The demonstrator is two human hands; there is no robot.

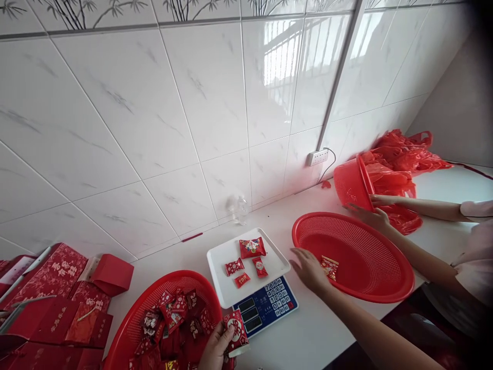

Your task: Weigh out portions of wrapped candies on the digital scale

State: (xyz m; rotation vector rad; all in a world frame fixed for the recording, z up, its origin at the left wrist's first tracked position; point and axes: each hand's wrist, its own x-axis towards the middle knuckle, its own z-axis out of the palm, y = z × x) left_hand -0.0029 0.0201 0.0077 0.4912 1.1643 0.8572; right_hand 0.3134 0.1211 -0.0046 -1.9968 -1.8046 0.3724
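My left hand [215,345] is at the bottom edge, closed on a red-and-white candy packet [236,333] at the rim of a red basket [131,329] full of red candy packets [173,316]. My right hand [310,270] is open with fingers spread, at the near rim of a large, wide red basket [358,295]. One candy packet [330,266] lies in that basket just beside my fingers. Between my hands stands a blue scale [265,306]; its white tray [277,262] holds several red packets [252,247].
A co-worker at the right has both hands [372,216] on a small tilted red basket [348,182], with red plastic bags [400,159] behind it. Red gift boxes [57,303] are stacked at the left. A clear bottle [242,208] and a wall socket [318,156] are by the tiled wall.
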